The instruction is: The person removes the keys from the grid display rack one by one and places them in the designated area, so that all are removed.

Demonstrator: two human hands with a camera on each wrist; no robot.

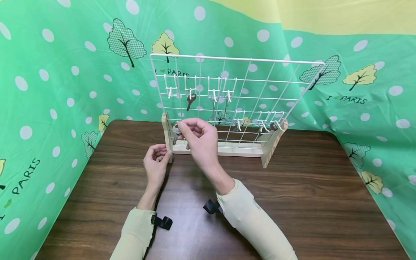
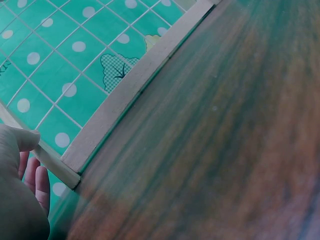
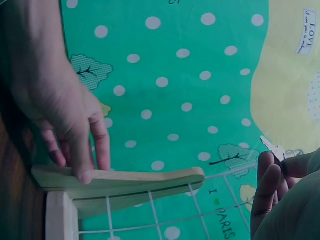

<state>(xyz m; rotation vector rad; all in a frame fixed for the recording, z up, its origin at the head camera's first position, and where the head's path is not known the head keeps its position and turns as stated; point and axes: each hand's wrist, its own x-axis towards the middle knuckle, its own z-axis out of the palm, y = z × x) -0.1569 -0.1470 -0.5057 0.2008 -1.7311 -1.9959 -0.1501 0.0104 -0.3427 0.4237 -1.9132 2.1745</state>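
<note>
My left hand (image 1: 156, 164) (image 2: 17, 180) (image 3: 67, 107) grips the left wooden leg (image 1: 167, 135) (image 2: 59, 166) (image 3: 130, 176) of a white wire rack (image 1: 237, 59), thumb on its edge. In front of the rack's lower left part, my right hand (image 1: 204, 144) (image 3: 287, 205) pinches a silver key (image 1: 176, 133) (image 3: 270, 146) between thumb and fingers. On the upper row of white hooks (image 1: 170, 92), a dark key (image 1: 191, 102) hangs from the second hook from the left, and thin metal items hang from the two hooks right of it.
Lower hooks (image 1: 238, 124) on the rack's right side hold dark metal items, partly hidden in the mesh. A wooden crossbar (image 1: 240, 151) (image 2: 120, 102) joins the legs; the right leg (image 1: 273, 144) stands on the brown table (image 1: 312, 202). Green patterned cloth (image 1: 65, 119) surrounds the table's back and sides.
</note>
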